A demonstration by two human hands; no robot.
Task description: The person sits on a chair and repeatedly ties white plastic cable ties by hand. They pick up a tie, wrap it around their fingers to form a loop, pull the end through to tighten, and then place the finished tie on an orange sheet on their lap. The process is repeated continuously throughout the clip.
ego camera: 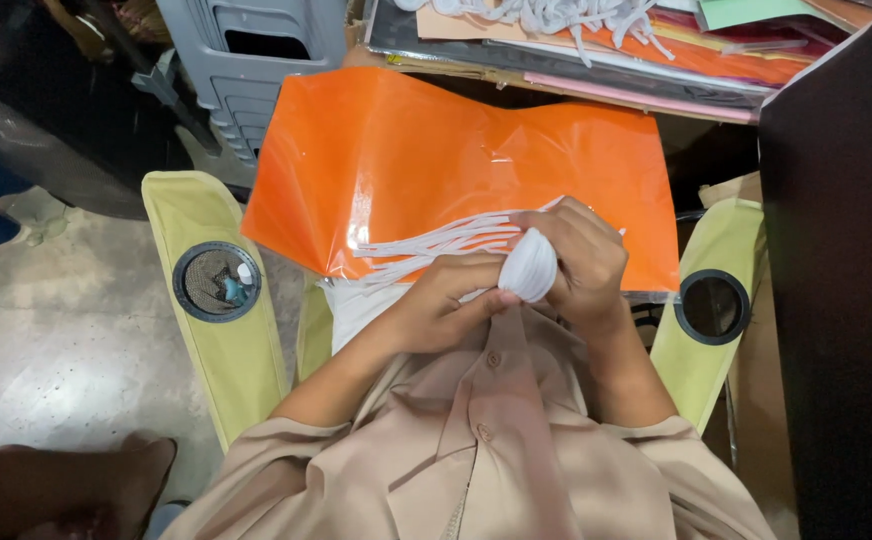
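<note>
Two hands meet over one orange sheet [406, 160] lying across the lap. The right hand [581, 260] has its grip closed round one white rounded piece [530, 268]; the left hand [446, 305] pinches that piece's lower edge with thumb and fingers. White strips [436, 245] fan leftward from the hands, too overlapped to count. Two chair arms [211, 330] show, each with one round cup holder [218, 281]. More strips and coloured papers [716, 55] lie cut off at the top edge.
</note>
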